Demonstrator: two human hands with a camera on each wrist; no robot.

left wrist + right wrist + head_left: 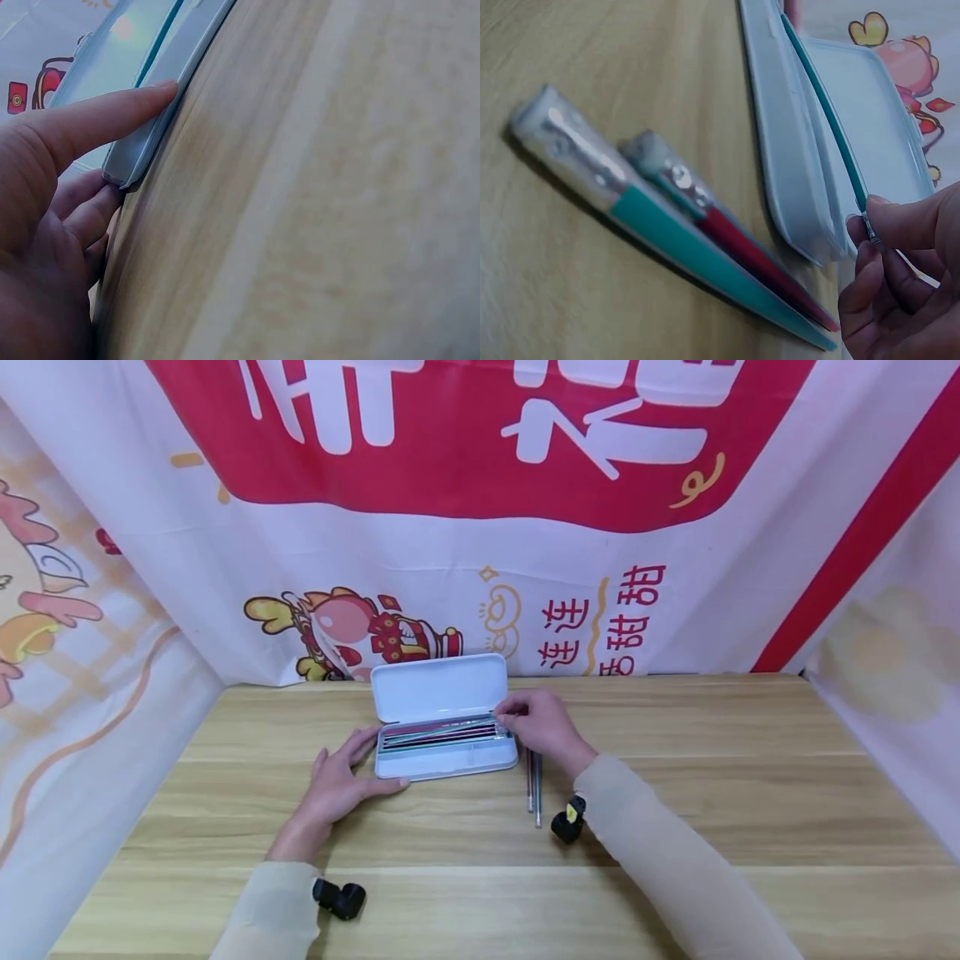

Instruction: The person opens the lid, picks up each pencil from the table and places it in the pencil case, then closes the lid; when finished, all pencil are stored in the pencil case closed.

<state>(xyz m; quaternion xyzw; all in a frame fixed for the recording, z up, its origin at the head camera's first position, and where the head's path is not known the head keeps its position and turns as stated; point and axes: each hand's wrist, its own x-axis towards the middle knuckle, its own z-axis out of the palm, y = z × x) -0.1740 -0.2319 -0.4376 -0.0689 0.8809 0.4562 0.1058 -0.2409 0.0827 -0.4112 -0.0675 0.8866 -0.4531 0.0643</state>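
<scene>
A pale blue pencil case [442, 764] lies with its lid [442, 687] raised; several pencils [427, 737] are inside. My left hand [337, 785] holds the case at its left end, the thumb along the front edge and the fingers against the side. Above the case's right end, my right hand [546, 727] pinches a teal pencil [825, 105] near its metal-banded end, between thumb and fingertips. That pencil slants across the open case. Below the right hand, a teal pencil [682, 244] and a red pencil [742, 255] lie side by side on the table.
The wooden table [450, 835] meets a printed cloth [420, 568] just behind the case. More cloth hangs along both sides. A black wrist camera [341, 899] sits on the left sleeve, another camera [568, 820] on the right.
</scene>
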